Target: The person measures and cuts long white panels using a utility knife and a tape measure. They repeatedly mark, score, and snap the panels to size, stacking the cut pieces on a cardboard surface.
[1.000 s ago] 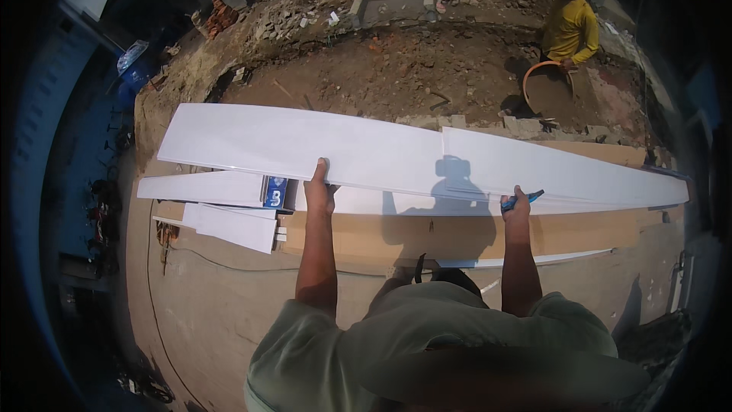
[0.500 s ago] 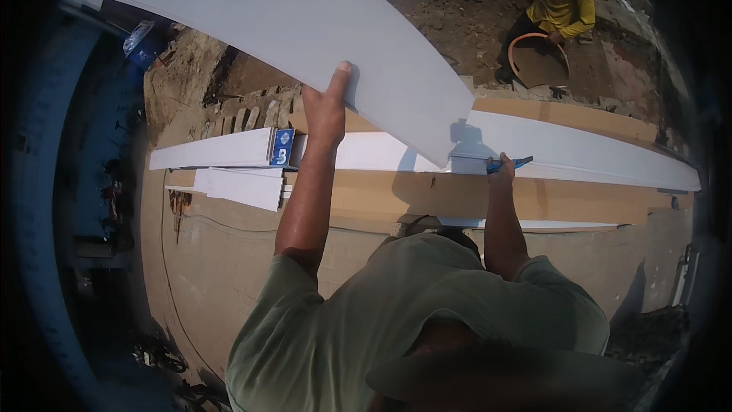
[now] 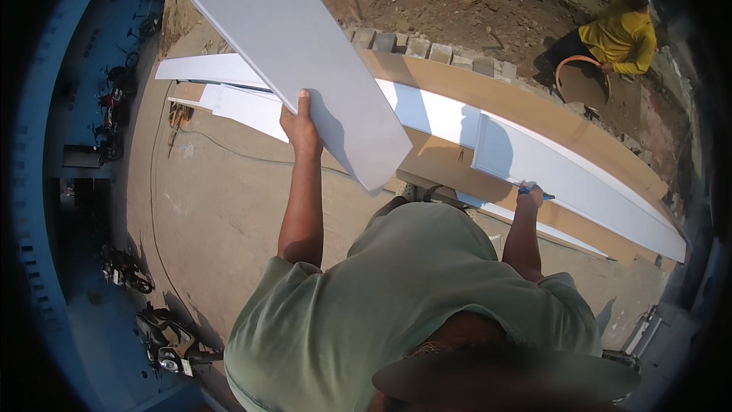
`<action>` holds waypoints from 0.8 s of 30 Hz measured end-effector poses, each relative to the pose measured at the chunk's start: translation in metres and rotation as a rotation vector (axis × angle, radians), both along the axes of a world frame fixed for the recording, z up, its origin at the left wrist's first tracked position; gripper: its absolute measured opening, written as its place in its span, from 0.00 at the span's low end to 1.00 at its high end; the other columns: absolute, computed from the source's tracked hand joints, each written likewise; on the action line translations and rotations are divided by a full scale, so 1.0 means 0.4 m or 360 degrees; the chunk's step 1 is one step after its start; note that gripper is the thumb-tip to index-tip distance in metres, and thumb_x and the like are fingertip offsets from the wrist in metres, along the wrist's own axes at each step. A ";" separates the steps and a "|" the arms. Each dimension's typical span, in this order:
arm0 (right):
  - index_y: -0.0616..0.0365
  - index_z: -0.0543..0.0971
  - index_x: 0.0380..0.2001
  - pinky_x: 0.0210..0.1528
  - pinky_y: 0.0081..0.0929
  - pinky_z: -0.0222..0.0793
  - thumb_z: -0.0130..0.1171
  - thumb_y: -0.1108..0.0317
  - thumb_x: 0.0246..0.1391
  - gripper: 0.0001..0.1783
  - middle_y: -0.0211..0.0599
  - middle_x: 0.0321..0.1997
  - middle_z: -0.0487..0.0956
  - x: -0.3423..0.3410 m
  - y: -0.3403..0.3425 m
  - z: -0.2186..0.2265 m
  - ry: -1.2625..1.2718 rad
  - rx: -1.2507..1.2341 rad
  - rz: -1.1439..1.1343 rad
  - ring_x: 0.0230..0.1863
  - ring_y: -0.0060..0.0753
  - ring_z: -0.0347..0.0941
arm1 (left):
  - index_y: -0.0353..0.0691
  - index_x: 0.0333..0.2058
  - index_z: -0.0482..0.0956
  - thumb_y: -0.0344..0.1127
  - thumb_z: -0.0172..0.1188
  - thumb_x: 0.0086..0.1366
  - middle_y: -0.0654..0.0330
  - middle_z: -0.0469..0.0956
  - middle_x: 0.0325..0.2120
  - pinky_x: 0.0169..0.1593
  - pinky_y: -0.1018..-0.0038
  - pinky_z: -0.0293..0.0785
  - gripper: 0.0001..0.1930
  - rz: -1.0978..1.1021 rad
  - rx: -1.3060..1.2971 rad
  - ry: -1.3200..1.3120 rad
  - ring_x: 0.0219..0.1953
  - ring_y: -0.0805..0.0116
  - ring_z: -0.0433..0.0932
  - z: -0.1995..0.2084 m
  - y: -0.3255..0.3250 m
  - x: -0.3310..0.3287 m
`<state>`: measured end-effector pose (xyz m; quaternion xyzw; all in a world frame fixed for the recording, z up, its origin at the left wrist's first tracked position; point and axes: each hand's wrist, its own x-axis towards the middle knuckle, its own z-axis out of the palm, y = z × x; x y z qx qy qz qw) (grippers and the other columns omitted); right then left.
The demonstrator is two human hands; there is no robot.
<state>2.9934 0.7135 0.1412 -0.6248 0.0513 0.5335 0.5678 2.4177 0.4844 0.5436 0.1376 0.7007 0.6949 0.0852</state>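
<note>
My left hand (image 3: 303,131) is closed on the long edge of a white panel (image 3: 297,46), thumb on top. This panel slants up to the far left, and its cut near end hangs just in front of my body. To the right, my right hand (image 3: 529,189) is closed round a slim blue utility knife (image 3: 548,197). The knife lies close to the near edge of another long white panel (image 3: 583,175), which rests on brown cardboard (image 3: 446,164). My left hand's panel hides part of the cardboard and the white strips behind it.
Smaller white offcuts (image 3: 248,111) lie at the left end of the work surface. Beyond a row of bricks (image 3: 418,47), a person in a yellow shirt (image 3: 621,38) holds a round pan (image 3: 583,80) on bare earth. Motorbikes (image 3: 166,342) stand at the left.
The panel in my left hand has swung to a steeper slant, its near end moving left and closer to me. My right hand has shifted right with the knife. The whole view has turned.
</note>
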 end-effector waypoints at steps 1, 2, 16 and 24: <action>0.65 0.74 0.53 0.38 0.40 0.87 0.60 0.73 0.68 0.13 0.46 0.48 0.78 0.011 -0.001 0.014 0.0086 0.0027 -0.0080 0.39 0.48 0.80 | 0.23 0.62 0.79 0.40 0.66 0.80 0.45 0.85 0.52 0.55 0.62 0.83 0.24 0.0062 0.0033 -0.0049 0.50 0.58 0.85 -0.064 -0.015 -0.040; 0.65 0.73 0.52 0.36 0.39 0.87 0.59 0.74 0.68 0.13 0.46 0.46 0.77 0.027 -0.004 0.032 0.0062 0.0029 -0.0075 0.37 0.48 0.80 | 0.22 0.62 0.79 0.39 0.65 0.80 0.45 0.85 0.52 0.55 0.62 0.83 0.24 0.0126 0.0081 -0.0078 0.51 0.57 0.85 -0.129 -0.024 -0.083; 0.59 0.77 0.61 0.43 0.36 0.88 0.63 0.71 0.71 0.18 0.41 0.55 0.83 0.110 -0.166 0.245 -0.0249 -0.0328 0.0224 0.47 0.41 0.86 | 0.24 0.63 0.80 0.34 0.66 0.76 0.40 0.86 0.56 0.58 0.56 0.85 0.23 0.1098 -0.0439 -0.0769 0.54 0.46 0.88 -0.752 -0.378 -0.443; 0.61 0.77 0.58 0.45 0.36 0.87 0.62 0.77 0.65 0.19 0.41 0.51 0.83 -0.022 -0.212 0.189 -0.0204 -0.0406 0.0142 0.47 0.42 0.85 | 0.24 0.60 0.81 0.31 0.69 0.74 0.40 0.88 0.52 0.57 0.57 0.85 0.21 0.1226 -0.0750 -0.0635 0.52 0.47 0.89 -0.795 -0.613 -0.673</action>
